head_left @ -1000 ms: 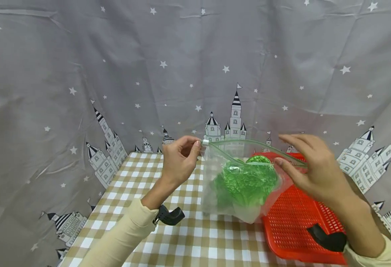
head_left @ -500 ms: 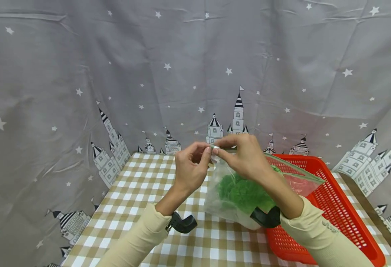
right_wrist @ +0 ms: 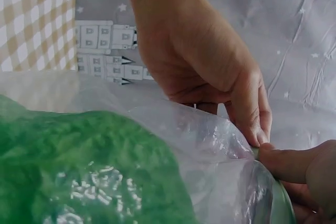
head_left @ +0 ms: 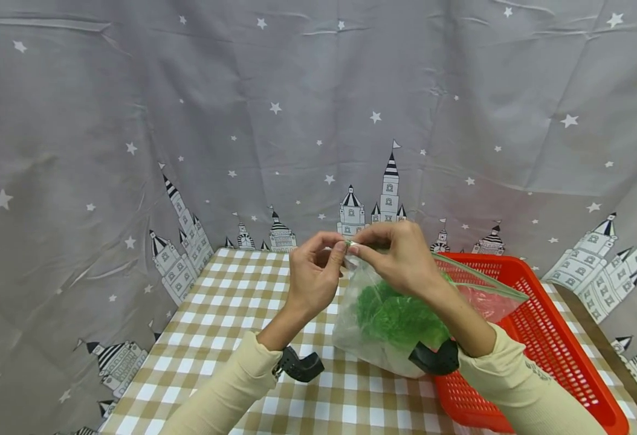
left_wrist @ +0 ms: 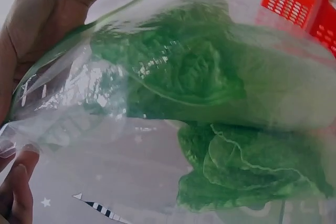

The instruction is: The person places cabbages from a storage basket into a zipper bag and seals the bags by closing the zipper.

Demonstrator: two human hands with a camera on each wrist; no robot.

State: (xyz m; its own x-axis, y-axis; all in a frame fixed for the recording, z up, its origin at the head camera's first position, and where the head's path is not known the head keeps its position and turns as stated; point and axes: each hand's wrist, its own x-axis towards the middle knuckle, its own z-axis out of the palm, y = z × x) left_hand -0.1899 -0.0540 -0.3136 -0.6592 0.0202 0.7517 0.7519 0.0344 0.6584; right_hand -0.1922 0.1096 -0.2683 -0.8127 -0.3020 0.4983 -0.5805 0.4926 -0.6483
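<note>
A clear zip bag [head_left: 375, 356] hangs over the table, holding leafy green vegetables [head_left: 400, 317], their crinkled leaves showing through the plastic in both wrist views. My left hand [head_left: 315, 272] pinches the bag's upper left corner between thumb and fingers. Right beside it, my right hand [head_left: 402, 260] pinches the same corner, where a small white slider [head_left: 349, 243] is mostly hidden by fingertips. The green zip strip [head_left: 481, 275] runs off to the right behind the right forearm, its two edges apart there.
Behind and to the right of the bag stands a red perforated plastic basket [head_left: 547, 338]. A brown and white checked cloth [head_left: 237, 302] covers the table. A grey curtain [head_left: 275, 151] with stars and castles hangs at the back.
My right hand has moved left from the bag's right side to the slider corner and pinches there. The left hand shifted slightly right and down, and the bag with it.
</note>
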